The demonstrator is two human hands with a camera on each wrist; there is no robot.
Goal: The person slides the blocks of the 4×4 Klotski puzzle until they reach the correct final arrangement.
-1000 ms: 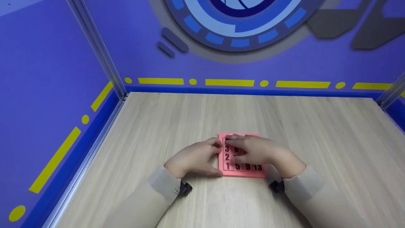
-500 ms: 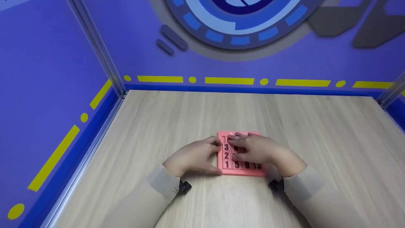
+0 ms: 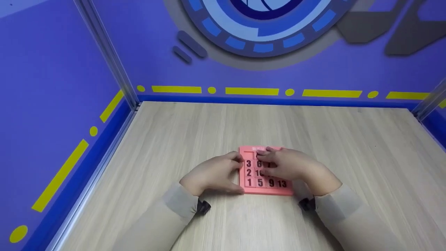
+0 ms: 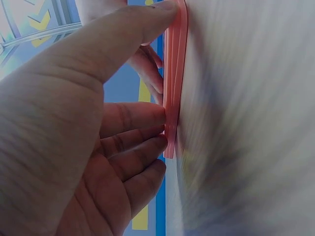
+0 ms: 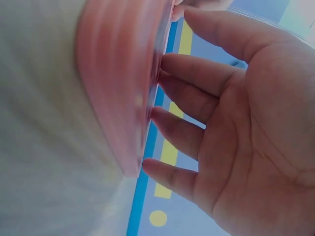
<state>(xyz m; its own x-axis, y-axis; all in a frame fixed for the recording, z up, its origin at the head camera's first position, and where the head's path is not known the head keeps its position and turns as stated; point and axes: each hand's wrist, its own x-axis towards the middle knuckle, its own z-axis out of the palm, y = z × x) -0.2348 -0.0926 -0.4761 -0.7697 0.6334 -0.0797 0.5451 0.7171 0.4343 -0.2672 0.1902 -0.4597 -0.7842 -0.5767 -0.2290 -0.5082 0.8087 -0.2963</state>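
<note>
A pink number slide puzzle lies flat on the table in the head view. Its bottom row reads 1, 5, 9, 13; 2 and 3 stand above the 1. The top-left slot is bare. Beside that slot, a tile is mostly hidden under the fingertips of my right hand, which lies over the puzzle's right part with extended fingers. My left hand steadies the left side, its fingertips on the edge and its thumb at the near corner. In the right wrist view, fingertips touch the puzzle's top.
The wood-look table spreads around the puzzle. Blue-purple panels with yellow marks stand at the back and left, joined by a metal post. Both sleeves reach in from the near side.
My right fingers have slid a top-row tile to the right, away from the left corner, uncovering the slot there. My left hand has stayed at the puzzle's left edge.
</note>
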